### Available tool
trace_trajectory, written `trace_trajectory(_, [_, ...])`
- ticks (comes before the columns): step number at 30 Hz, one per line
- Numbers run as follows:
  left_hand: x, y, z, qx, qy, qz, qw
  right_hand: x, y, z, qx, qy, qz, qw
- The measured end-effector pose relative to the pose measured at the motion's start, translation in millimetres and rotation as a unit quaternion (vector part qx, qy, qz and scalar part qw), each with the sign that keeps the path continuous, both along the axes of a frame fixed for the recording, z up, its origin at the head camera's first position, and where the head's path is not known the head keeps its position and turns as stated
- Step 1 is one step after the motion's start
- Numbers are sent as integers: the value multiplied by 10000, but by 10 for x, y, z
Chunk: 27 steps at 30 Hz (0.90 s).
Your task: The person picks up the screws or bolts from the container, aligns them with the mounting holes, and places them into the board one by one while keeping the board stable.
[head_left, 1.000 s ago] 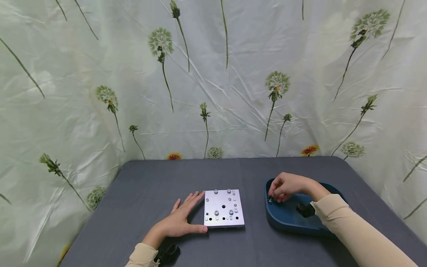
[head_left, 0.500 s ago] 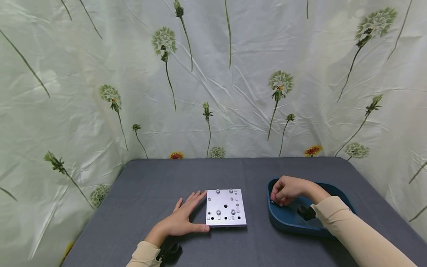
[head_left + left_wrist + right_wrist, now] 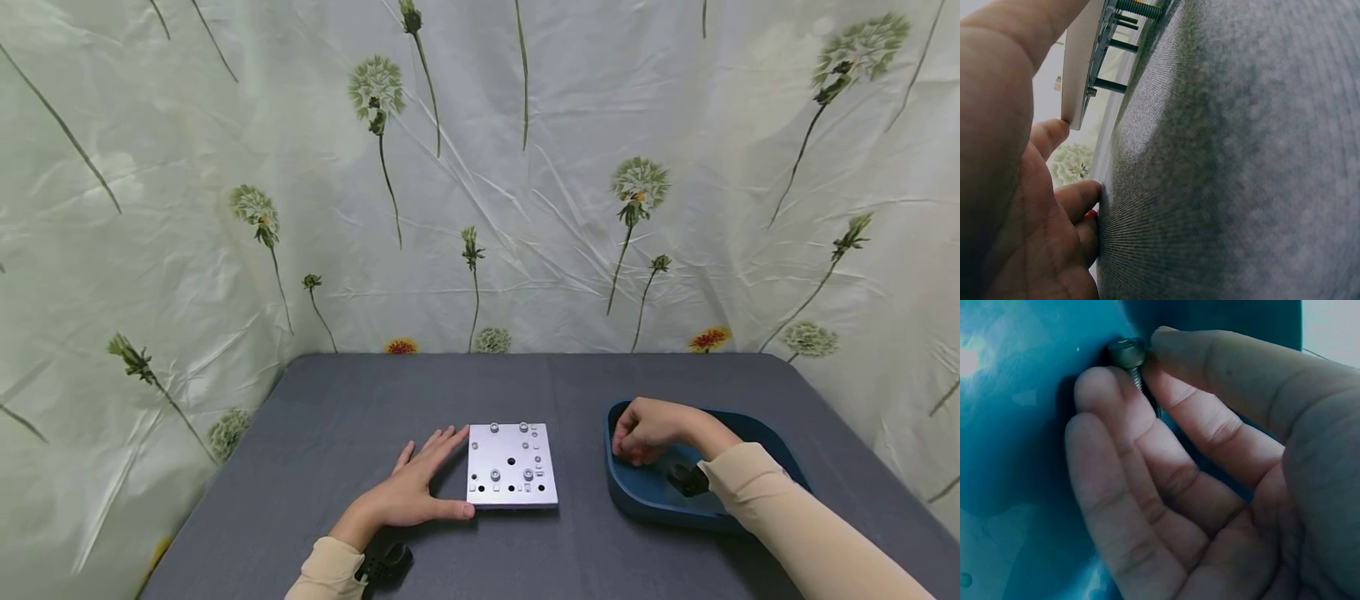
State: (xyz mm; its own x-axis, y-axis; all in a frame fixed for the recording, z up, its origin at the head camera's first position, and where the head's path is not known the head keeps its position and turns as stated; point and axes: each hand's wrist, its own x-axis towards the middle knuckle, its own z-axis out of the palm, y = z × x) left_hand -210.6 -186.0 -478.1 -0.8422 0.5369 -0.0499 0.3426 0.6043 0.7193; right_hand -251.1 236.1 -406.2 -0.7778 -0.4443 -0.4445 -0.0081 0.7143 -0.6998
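Note:
A square silver metal plate with several holes and socket-head screws lies in front of me. My left hand is spread along its left side, forefinger at the far corner and thumb at the near one. In the left wrist view, threaded screw ends stick out under the plate, which is raised off the cloth. My right hand reaches into a blue tray, fingertips down by its left wall. The right wrist view shows its curled fingers and thumb around a socket-head screw, its shank partly hidden by the fingers.
A dark grey cloth covers the table. Behind it hangs a pale curtain with a flower print. Black wrist cameras sit under both wrists, the right one over the tray.
My right fingers have sunk lower by the tray's left wall, and the small metal piece seen below them earlier is now hidden in the head view. The left hand stays at the plate.

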Motion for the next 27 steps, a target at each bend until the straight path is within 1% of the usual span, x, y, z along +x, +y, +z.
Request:
trace_trajectory(2, [-6,3,10,0,12,-58,10000,17,30,8,68,11,-34,10000])
trace_trajectory(7, [-13,9,32,-165,-79,-65,9998,51,96,32,266,117,-69,9996])
trace_trajectory(11, [-18,13,31,-238,-87,-23,9997,65,132,48,378,243,-91,9989])
trace_trajectory(17, [-5,12,35,-250,-40,35,9997,69,179,65,503,266,-139,9983])
trace_trajectory(20, [-2,16,37,-225,-49,30,9997,81,210,75,675,374,-184,9968])
trace_trajectory(24, [-17,21,7,-208,-71,43,9997,101,237,95,980,506,-283,9935])
trace_trajectory(27, [-23,24,-1,-188,-87,42,9998,108,245,107,1190,530,-355,9908])
